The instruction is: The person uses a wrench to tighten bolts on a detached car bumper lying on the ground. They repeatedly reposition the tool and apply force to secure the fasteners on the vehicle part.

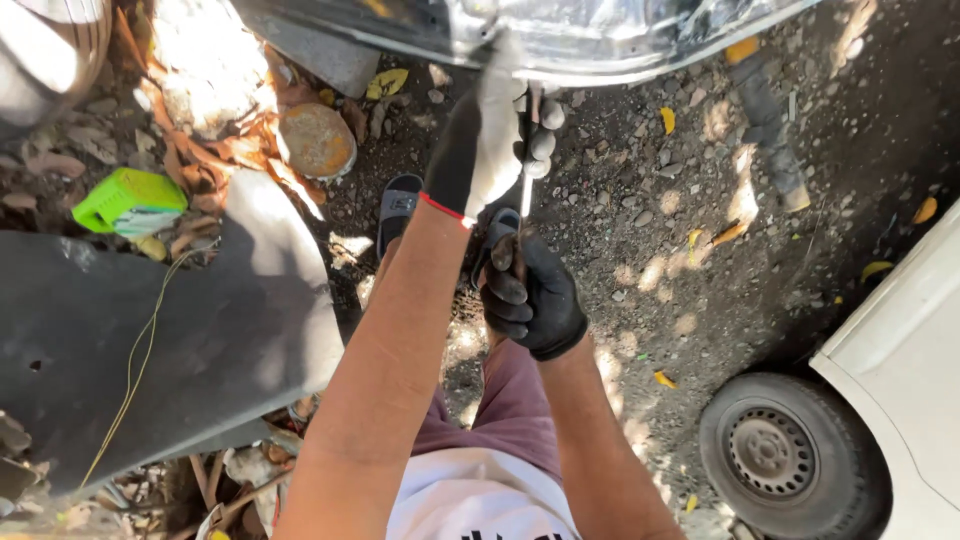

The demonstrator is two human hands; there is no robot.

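Observation:
My left hand (492,140), in a black and white work glove, is raised to the lower edge of a shiny curved car panel (600,40) and grips the upper part of a thin metal tool shaft (524,185). My right hand (530,295), in a dark glove, is closed around the tool's handle just below. The tool stands nearly upright between both hands, its tip hidden at the panel's edge.
A large dark grey body panel (150,340) lies at left with a thin yellow wire on it. A green plastic container (130,203) and dry leaves sit beyond. A white car with a black wheel (775,455) stands at right. Gravel ground and my sandalled foot (397,210) are below.

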